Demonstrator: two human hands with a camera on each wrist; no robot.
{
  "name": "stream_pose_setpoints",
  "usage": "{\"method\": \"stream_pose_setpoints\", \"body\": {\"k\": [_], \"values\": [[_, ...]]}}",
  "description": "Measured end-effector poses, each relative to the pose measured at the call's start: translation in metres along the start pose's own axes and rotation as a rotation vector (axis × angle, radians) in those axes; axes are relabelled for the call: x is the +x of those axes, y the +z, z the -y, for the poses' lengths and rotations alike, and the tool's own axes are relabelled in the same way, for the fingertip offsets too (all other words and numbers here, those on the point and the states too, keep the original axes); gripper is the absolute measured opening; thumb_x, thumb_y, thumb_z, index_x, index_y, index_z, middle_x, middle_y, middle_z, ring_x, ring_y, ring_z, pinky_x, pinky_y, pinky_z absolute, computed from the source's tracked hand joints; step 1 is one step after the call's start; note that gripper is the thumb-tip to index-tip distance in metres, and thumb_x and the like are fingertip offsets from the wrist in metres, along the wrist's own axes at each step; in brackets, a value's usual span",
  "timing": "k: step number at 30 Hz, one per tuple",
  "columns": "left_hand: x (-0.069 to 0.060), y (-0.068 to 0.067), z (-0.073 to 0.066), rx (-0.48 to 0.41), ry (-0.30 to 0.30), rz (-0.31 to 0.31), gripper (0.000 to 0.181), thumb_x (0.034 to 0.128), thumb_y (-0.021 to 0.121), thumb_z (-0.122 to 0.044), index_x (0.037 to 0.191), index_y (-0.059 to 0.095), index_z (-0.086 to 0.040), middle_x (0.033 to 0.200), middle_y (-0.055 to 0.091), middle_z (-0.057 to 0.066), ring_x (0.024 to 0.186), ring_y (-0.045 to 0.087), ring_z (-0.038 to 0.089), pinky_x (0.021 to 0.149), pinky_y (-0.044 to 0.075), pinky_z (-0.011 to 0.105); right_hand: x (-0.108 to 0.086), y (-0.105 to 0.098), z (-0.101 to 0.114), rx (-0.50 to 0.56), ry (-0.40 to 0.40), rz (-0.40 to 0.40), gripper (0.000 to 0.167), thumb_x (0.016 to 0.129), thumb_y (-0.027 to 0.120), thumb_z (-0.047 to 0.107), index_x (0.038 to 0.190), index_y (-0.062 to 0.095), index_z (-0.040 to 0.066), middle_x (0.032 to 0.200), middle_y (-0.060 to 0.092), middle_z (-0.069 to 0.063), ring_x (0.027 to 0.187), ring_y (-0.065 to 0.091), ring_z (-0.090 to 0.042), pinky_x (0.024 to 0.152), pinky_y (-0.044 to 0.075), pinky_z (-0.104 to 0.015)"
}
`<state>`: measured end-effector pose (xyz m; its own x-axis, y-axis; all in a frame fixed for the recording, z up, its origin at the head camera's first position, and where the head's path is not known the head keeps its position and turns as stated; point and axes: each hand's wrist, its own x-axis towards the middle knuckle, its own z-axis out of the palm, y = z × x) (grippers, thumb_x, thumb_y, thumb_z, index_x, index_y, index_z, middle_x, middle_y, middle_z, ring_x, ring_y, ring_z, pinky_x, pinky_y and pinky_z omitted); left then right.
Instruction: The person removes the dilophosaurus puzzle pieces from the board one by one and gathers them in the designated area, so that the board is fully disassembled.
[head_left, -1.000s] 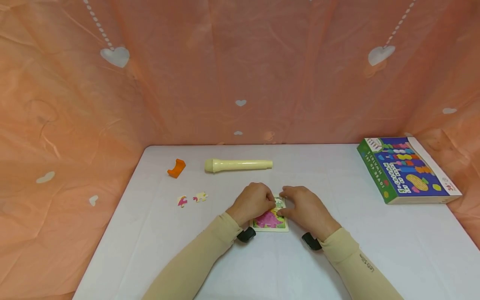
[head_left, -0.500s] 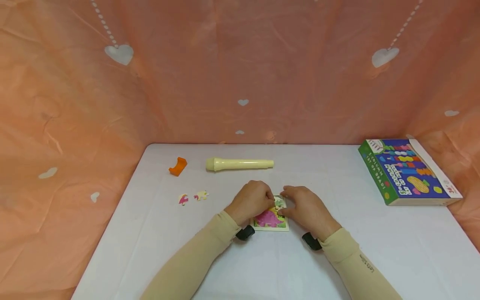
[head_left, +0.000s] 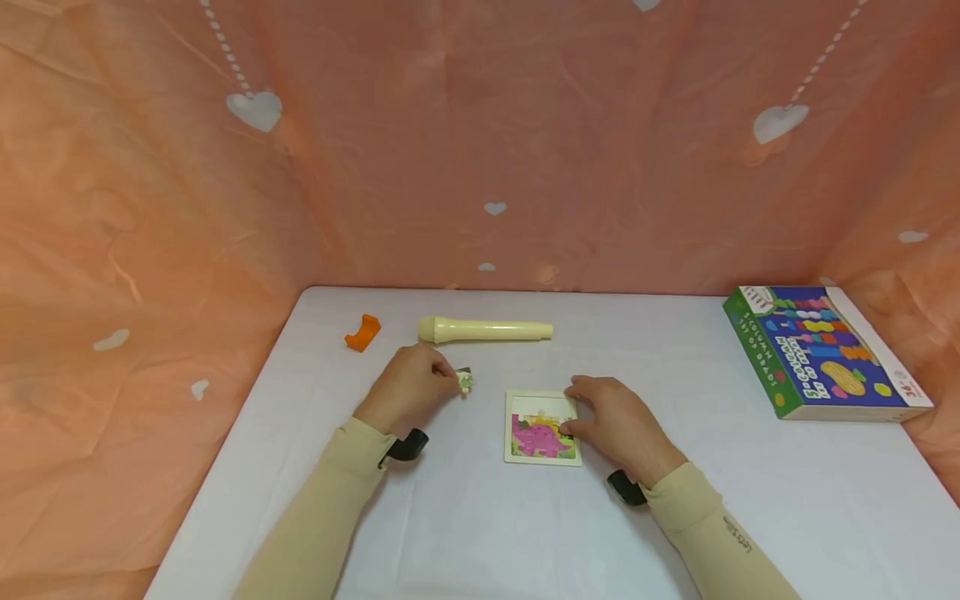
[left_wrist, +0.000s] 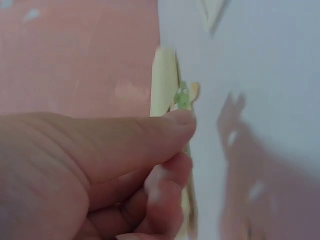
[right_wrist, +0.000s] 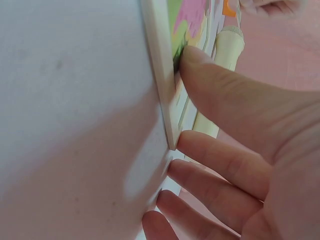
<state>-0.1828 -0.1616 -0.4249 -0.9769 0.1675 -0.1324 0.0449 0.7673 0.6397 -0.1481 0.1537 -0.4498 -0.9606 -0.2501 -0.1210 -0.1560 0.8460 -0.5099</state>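
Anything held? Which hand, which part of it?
Left hand pinches a puzzle piece by one edge; right hand touches the right side of a puzzle tray.

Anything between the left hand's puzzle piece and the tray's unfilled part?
Nothing visible blocks the puzzle piece: only white tabletop and the rim of the puzzle tray. The right hand touches the tray's right side, apparently off that path.

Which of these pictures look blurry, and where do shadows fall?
Head view: fairly crisp, the box's large lettering readable; left wrist view: soft, the puzzle piece blurred, the left hand shadowing the white table; right wrist view: also soft, a broad shadow beside the puzzle frame.
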Motion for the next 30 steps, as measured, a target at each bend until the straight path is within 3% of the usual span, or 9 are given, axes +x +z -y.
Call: {"method": "stream_pose_setpoints", "body": {"k": [6, 15, 25, 30], "values": [[0.005, -0.018, 0.024, 0.027, -0.035, 0.049, 0.008, 0.0915, 0.084, -0.02, 0.087, 0.083, -0.013, 0.089, 0.078, 0.002, 0.086, 0.064, 0.019, 0.076, 0.052, 0.031, -0.001, 0.002, -0.001, -0.006, -0.003, -0.006, 0.051, 0.09, 0.089, 0.025, 0.134, 0.074, 0.005, 0.153, 0.063, -0.018, 0.146, 0.055, -0.043, 0.119, 0.045, -0.062], [0.007, -0.015, 0.031, 0.086, -0.071, 0.108, 0.007, 0.0925, 0.083, -0.019, 0.09, 0.083, -0.013, 0.096, 0.077, 0.003, 0.091, 0.064, 0.02, 0.084, 0.053, 0.035, -0.001, 0.002, -0.002, -0.02, -0.015, -0.007, 0.051, 0.09, 0.089, 0.026, 0.135, 0.074, 0.006, 0.153, 0.063, -0.017, 0.145, 0.056, -0.043, 0.119, 0.046, -0.062], [0.004, -0.023, 0.025, 0.063, -0.053, 0.064, 0.007, 0.0913, 0.081, -0.019, 0.093, 0.083, -0.013, 0.095, 0.078, 0.003, 0.09, 0.065, 0.021, 0.079, 0.054, 0.033, -0.001, -0.001, 0.0, -0.02, -0.005, -0.003, 0.052, 0.091, 0.089, 0.027, 0.135, 0.074, 0.006, 0.154, 0.063, -0.017, 0.146, 0.056, -0.043, 0.119, 0.046, -0.062], [0.002, -0.016, 0.015, 0.068, 0.02, 0.06, 0.009, 0.0936, 0.081, -0.021, 0.097, 0.081, -0.013, 0.092, 0.075, 0.001, 0.086, 0.064, 0.018, 0.079, 0.053, 0.032, -0.002, -0.002, 0.001, -0.025, 0.0, 0.005, 0.052, 0.091, 0.088, 0.027, 0.136, 0.073, 0.006, 0.154, 0.063, -0.018, 0.146, 0.055, -0.043, 0.119, 0.046, -0.062]]}}
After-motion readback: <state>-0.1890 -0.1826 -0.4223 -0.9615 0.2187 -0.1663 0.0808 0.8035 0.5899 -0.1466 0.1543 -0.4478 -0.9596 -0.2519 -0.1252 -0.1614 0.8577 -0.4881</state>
